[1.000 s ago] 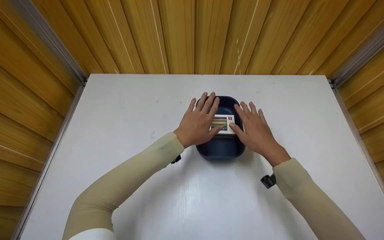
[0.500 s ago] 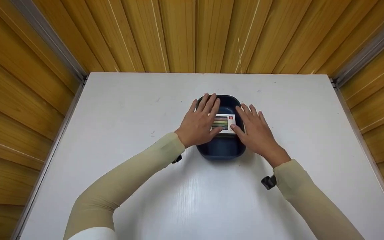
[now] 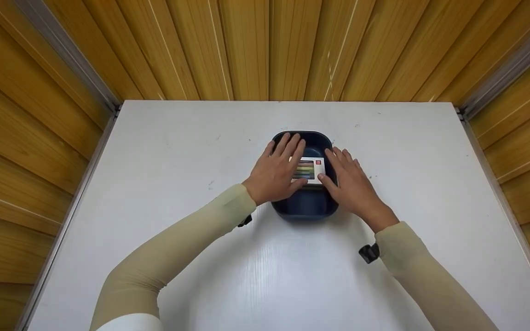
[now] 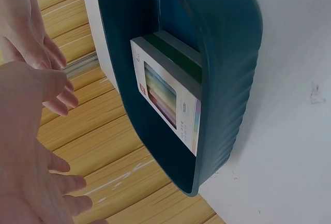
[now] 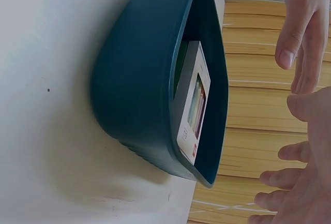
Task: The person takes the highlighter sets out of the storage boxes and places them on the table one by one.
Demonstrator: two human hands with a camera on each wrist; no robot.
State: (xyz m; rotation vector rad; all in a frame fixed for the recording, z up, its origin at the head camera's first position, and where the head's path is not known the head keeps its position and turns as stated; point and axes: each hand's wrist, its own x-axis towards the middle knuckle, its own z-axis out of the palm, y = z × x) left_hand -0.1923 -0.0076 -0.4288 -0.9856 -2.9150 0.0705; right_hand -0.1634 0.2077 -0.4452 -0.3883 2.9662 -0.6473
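Far left: wall panels (image 3: 35, 151), yellow-brown wood grain, continuing along the back and right; a grey metal strip (image 3: 67, 50) at the corner.

Table (image 3: 191, 138): 1, white, with small marks scattered on its top.

Left sleeve (image 3: 191, 236): 1, beige, reaching forward from the lower left; 1 dark wrist device (image 3: 245, 221) just beneath its cuff.

Left hand (image 3: 274, 172): palm down above the left side of the bin; fingers extended and slightly spread, thumb standing well out; grip holds nothing. Wrist views show it apart from bin and box.

Bin (image 3: 305, 209): 1, dark blue, rounded corners, standing on the table between the sleeves, its mouth up; ribbing on part of the outer wall.

Box (image 3: 310, 170): 1, white, 1 red mark, a clear window showing coloured sticks (image 3: 303, 170); lies inside the bin, window up, across its middle. A green band (image 4: 173, 57) runs along its side; whether a separate piece cannot be told.

Right hand (image 3: 350, 181): above the bin's right side, fingers straight, thumb spread toward the box, nothing held, no contact.

Right dark wrist device (image 3: 369, 253): 1, beside the cuff of the right sleeve (image 3: 430, 271), beige.
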